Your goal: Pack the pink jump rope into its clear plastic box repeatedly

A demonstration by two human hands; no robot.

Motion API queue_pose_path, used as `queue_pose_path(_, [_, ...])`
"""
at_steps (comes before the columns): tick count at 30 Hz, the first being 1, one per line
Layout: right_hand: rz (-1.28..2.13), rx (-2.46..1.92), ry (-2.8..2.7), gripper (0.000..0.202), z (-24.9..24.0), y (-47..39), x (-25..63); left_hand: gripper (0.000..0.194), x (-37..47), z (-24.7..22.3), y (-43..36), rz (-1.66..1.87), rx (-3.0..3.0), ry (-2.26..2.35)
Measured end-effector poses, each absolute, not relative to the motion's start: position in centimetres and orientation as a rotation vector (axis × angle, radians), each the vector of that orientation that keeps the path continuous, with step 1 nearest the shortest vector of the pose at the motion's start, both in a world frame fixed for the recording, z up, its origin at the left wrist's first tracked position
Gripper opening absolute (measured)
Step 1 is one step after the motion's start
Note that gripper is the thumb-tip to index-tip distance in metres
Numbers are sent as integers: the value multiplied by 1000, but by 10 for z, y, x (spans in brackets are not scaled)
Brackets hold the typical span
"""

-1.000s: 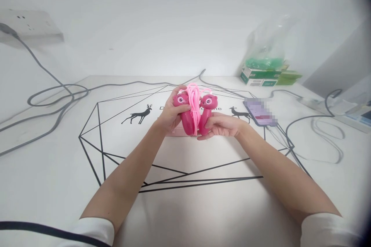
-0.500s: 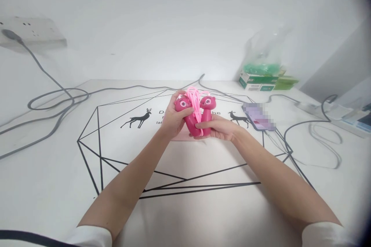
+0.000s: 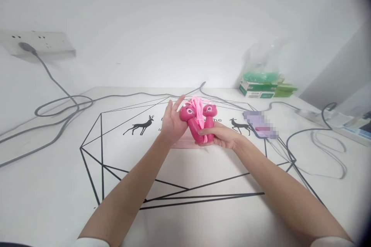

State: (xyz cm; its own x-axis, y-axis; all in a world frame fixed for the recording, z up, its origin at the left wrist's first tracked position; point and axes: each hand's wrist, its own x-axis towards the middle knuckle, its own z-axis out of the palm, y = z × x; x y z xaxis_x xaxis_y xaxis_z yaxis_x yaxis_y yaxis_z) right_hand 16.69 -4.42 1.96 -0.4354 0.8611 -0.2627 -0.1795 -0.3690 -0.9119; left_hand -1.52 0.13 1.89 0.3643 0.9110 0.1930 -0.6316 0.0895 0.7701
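Two dark pink handles with animal-face tops, a jump rope point(image 3: 193, 125) by their look, are bundled with a lighter pink cord looped between them. My right hand point(image 3: 222, 135) grips the lower ends of both handles, its thumb across the front. Beside the left handle's head, my left hand point(image 3: 174, 123) is spread with its fingers apart, its palm close to or touching the handle. Below and behind the bundle, a flat pale pink item point(image 3: 184, 142) lies on the white table mat, partly hidden by the hands.
A phone point(image 3: 261, 124) with a cable lies to the right. Green and white boxes point(image 3: 257, 89) under a clear plastic bag point(image 3: 262, 61) stand at the back right. Grey cables loop at the left from a wall socket point(image 3: 49, 44). A power strip point(image 3: 344, 125) lies far right.
My left hand has loosened from the left handle and spread its fingers. My right hand still holds the bundle. The whole view has shifted, so everything sits slightly lower.
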Motion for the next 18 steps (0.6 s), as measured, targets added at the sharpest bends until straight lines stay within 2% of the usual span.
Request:
queue_pose_path(6, [1885,-1016,-1107,37,20,-45,167,60,-17,18,3,1162,912,402])
queue_pose_path(12, [1897,-995,-1141,38,21,-45,166,52,-14,15,-3,1185,1023,410])
queue_pose_path(18, [1942,-982,-1183,39,21,-45,168,58,-16,18,-5,1118,1093,460])
